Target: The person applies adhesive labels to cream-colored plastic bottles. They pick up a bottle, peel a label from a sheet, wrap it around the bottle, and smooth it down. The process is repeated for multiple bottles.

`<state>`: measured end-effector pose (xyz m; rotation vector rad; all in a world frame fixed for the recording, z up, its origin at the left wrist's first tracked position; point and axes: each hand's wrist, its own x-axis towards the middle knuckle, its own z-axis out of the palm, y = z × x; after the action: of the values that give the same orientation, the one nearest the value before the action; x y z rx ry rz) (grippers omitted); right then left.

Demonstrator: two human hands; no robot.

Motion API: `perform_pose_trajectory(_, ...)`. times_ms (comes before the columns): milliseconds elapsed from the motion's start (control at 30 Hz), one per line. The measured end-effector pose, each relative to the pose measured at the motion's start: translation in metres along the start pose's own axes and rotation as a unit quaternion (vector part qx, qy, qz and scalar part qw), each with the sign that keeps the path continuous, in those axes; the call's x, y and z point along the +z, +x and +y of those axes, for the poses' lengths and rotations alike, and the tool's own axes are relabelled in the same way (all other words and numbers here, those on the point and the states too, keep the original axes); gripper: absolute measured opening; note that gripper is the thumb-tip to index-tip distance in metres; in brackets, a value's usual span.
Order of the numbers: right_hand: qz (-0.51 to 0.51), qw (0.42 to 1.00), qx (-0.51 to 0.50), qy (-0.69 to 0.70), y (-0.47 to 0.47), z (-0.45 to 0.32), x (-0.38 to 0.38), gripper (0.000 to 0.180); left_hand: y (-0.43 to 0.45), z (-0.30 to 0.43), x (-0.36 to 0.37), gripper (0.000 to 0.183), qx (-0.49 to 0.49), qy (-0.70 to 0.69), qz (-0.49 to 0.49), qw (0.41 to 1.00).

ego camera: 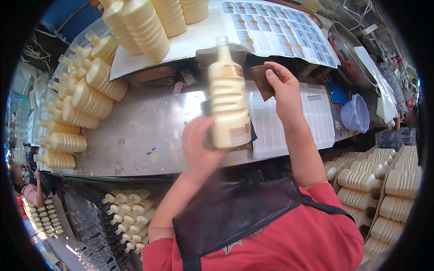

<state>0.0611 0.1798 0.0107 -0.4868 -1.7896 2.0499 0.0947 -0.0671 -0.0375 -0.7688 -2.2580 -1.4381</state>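
Note:
A cream bottle [230, 98] with a clear threaded neck and wavy ribs lies before me, its neck pointing away. It carries a gold band near the shoulder and a printed label near the base. My left hand [201, 142], blurred, is at the bottle's lower left side; its fingertips are partly hidden. Between the thumb and fingers of my right hand [284, 79] is a thin brown flat piece [262, 81], its material unclear, held apart from the bottle on the right. Behind the bottle's neck is a grey cloth-like pad [203, 57].
Sheets of printed labels [268, 25] lie on a raised white board [203, 35]. A mostly bare backing sheet [291, 128] lies at right, near a lilac bucket [354, 113]. Cream bottles [93, 89] line the left; more [359, 179] are stacked lower right. Another person [30, 189] is far left.

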Motion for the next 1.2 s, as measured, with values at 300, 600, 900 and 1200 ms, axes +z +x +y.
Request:
perform_pose_trajectory(300,-0.184,0.975,0.112,-0.060,-0.032,0.006,-0.009,0.045,0.001,0.003,0.027,0.088,0.027,0.052,-0.025,0.998)
perform_pose_trajectory(600,-0.278,0.940,0.192,-0.042,-0.023,-0.012,-0.016,0.047,0.031,0.001,0.011,0.089,-0.026,0.022,-0.044,0.998)
perform_pose_trajectory(900,-0.336,0.929,0.103,-0.118,-0.026,-0.009,-0.011,0.049,0.139,0.007,0.012,0.044,-0.295,-0.293,-0.076,0.906)
perform_pose_trajectory(1200,-0.496,0.835,0.060,-0.229,-0.032,-0.048,-0.021,0.077,0.058,0.084,-0.086,0.036,-0.057,-0.101,-0.011,0.993)
